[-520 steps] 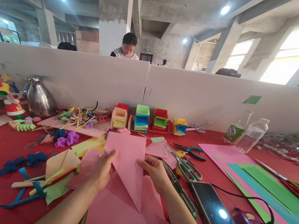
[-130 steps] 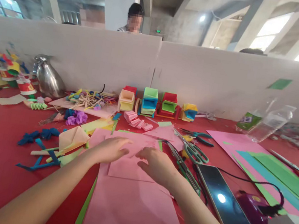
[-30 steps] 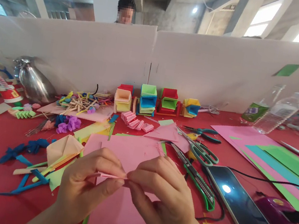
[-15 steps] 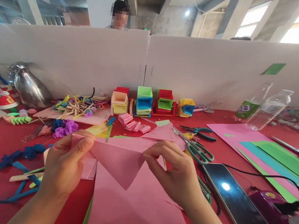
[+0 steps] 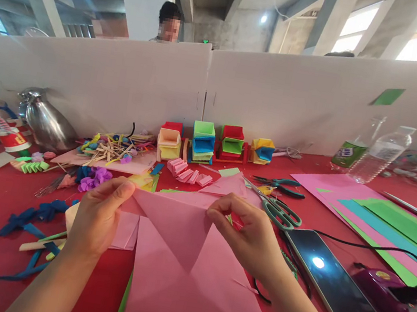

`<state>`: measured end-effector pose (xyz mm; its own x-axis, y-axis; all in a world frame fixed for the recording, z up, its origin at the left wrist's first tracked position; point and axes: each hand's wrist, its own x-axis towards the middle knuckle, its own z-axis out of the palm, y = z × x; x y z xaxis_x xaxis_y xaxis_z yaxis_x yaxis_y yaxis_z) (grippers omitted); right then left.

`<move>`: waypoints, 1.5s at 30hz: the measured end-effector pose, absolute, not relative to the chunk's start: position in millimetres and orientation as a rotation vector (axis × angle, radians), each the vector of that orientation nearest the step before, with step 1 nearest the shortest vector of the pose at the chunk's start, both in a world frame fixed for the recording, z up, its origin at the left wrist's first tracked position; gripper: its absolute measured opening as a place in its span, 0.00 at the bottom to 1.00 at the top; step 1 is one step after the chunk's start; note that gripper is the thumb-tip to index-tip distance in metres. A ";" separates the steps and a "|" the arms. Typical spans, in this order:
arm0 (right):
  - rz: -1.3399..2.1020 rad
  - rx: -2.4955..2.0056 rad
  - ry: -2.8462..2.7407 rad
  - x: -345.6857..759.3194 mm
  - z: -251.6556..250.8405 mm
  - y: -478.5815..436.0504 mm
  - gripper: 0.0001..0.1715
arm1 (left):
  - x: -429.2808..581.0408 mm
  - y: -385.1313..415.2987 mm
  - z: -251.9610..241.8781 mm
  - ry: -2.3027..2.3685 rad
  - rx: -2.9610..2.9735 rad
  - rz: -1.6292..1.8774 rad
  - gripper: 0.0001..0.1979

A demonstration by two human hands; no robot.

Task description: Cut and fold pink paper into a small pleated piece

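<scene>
Between my two hands hangs a folded pink paper triangle (image 5: 176, 220), long edge up and point down. My left hand (image 5: 103, 210) pinches its left corner between thumb and fingers. The right corner is pinched in my right hand (image 5: 242, 231). Beneath it lies a larger pink sheet (image 5: 199, 303) on the red table, with green paper showing along its left edge. Close to my left wrist is a small stack of pink paper (image 5: 126, 230). Green-handled scissors (image 5: 281, 213) lie beyond my right hand.
A black phone (image 5: 344, 290) and a purple power strip (image 5: 381, 291) are at right. Coloured paper boxes (image 5: 203, 142) stand by the white partition (image 5: 290, 95). Plastic bottles (image 5: 382, 153), coloured sheets (image 5: 393, 221), a metal jug (image 5: 49, 118), craft sticks (image 5: 114, 148) and blue paper scraps (image 5: 30, 264) surround the work area.
The triangle's upper edge has opened slightly and its point hangs a little lower. My left hand's grip has shifted at the left corner. The whole view has moved slightly.
</scene>
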<state>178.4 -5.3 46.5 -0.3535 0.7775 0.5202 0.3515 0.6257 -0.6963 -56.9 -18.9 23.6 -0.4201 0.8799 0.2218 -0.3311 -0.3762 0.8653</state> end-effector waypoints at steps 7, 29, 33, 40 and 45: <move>0.691 -0.912 -1.914 176.4 47.4 -7.3 0.08 | -55.7 -17.8 17.7 0.973 0.934 1.859 0.08; 1.246 -1.062 -1.541 170.9 29.0 6.6 0.24 | -42.2 -25.8 -5.5 1.153 2.377 1.845 0.15; 1.466 -0.988 -1.462 169.5 22.6 10.0 0.18 | -36.0 -26.0 -5.1 1.012 2.777 1.552 0.20; 1.397 -1.032 -1.352 166.6 19.4 13.7 0.13 | -32.2 -12.7 -9.6 1.300 1.521 1.676 0.23; 1.404 -1.013 -1.344 161.3 15.2 11.0 0.13 | -26.2 -16.9 -8.2 0.941 1.075 1.129 0.25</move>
